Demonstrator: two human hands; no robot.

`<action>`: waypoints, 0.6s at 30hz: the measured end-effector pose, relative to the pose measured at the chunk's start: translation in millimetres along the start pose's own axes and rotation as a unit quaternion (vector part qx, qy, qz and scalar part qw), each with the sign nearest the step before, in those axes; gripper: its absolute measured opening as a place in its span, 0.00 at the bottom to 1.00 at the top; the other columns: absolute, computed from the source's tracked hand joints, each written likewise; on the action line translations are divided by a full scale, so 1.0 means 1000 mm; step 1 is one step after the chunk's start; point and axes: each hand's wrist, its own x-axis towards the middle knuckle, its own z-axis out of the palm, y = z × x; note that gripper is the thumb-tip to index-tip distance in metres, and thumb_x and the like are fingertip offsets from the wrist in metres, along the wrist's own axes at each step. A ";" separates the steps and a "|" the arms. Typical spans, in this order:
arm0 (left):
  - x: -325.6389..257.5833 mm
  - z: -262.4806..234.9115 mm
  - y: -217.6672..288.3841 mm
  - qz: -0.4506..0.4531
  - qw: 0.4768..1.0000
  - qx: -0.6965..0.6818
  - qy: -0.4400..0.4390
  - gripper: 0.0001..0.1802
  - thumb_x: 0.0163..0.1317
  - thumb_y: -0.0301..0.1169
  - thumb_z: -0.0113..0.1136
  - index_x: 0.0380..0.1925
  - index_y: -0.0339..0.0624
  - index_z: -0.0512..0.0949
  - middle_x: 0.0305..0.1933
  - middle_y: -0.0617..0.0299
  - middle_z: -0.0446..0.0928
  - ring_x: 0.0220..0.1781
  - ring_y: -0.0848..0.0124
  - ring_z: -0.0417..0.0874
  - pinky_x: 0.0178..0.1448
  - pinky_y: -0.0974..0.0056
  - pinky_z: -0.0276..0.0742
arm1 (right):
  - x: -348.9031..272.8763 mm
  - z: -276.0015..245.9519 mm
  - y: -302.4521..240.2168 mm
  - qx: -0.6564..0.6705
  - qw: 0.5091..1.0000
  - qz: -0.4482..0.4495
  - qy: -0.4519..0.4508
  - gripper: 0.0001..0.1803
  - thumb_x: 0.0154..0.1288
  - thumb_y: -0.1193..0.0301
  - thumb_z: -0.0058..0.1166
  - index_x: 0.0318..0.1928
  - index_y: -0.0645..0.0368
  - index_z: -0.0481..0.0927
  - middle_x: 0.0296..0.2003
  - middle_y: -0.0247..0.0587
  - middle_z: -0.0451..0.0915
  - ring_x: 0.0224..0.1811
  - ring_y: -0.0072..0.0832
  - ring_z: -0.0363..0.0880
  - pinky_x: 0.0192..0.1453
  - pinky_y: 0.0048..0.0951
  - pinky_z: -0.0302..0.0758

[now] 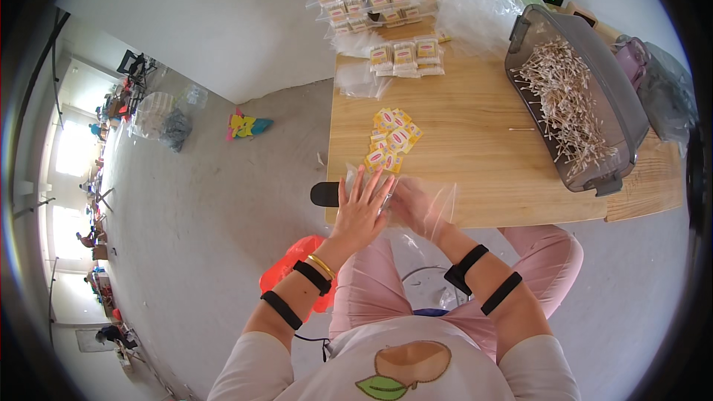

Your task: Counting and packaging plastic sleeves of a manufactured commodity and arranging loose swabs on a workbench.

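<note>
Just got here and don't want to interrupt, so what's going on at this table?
The person's left hand is spread at the near edge of the wooden table; the right hand, blurred, is at a clear plastic bag, its grip unclear. Yellow-and-white cards lie in a loose pile beyond. Filled packets sit farther back; a grey bin of cotton swabs stands on the right.

The white shirt (356, 345) has short sleeves (252, 364) and a printed round brown fruit (413, 362) with a green leaf (382, 388). The trousers (371, 278) are pink. Two black straps (282, 310) circle each forearm (488, 271); a gold bangle (321, 266) sits above the left hand (361, 212).
</note>
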 end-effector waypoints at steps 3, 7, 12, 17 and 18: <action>-0.003 -0.002 0.000 -0.016 1.000 -0.013 -0.003 0.41 0.65 0.35 0.54 0.78 0.53 0.54 0.82 0.54 0.49 0.83 0.42 0.45 0.75 0.25 0.45 | 0.012 0.000 -0.005 0.089 0.992 0.087 -0.013 0.13 0.73 0.68 0.54 0.55 0.53 0.77 0.46 0.36 0.79 0.51 0.34 0.79 0.53 0.36 0.78; 0.007 0.008 0.007 -0.041 0.999 -0.010 0.015 0.40 0.65 0.33 0.54 0.78 0.54 0.55 0.82 0.56 0.50 0.83 0.44 0.46 0.73 0.24 0.49 | 0.039 0.009 0.029 0.555 0.787 0.267 0.030 0.15 0.72 0.70 0.55 0.57 0.55 0.77 0.51 0.36 0.79 0.55 0.32 0.79 0.58 0.34 0.77; 0.014 0.004 0.011 -0.065 0.998 0.021 -0.004 0.41 0.64 0.34 0.55 0.78 0.53 0.56 0.82 0.61 0.50 0.83 0.49 0.48 0.72 0.26 0.51 | 0.028 -0.009 0.019 0.396 0.903 0.166 -0.025 0.22 0.68 0.70 0.59 0.61 0.60 0.75 0.57 0.44 0.79 0.63 0.37 0.76 0.64 0.36 0.75; 0.016 0.003 0.012 -0.058 0.998 0.027 -0.002 0.41 0.62 0.33 0.56 0.77 0.50 0.56 0.83 0.64 0.49 0.83 0.52 0.48 0.71 0.27 0.52 | 0.012 -0.009 -0.002 -0.184 0.980 0.013 -0.079 0.31 0.63 0.65 0.64 0.65 0.60 0.72 0.63 0.49 0.73 0.66 0.45 0.72 0.66 0.42 0.74; 0.015 0.003 0.013 -0.059 0.998 0.027 -0.001 0.42 0.62 0.33 0.57 0.77 0.50 0.56 0.83 0.65 0.48 0.84 0.52 0.48 0.71 0.27 0.53 | 0.010 -0.011 -0.010 -0.161 0.983 0.044 -0.079 0.32 0.62 0.64 0.65 0.65 0.58 0.71 0.64 0.48 0.72 0.66 0.45 0.72 0.66 0.43 0.73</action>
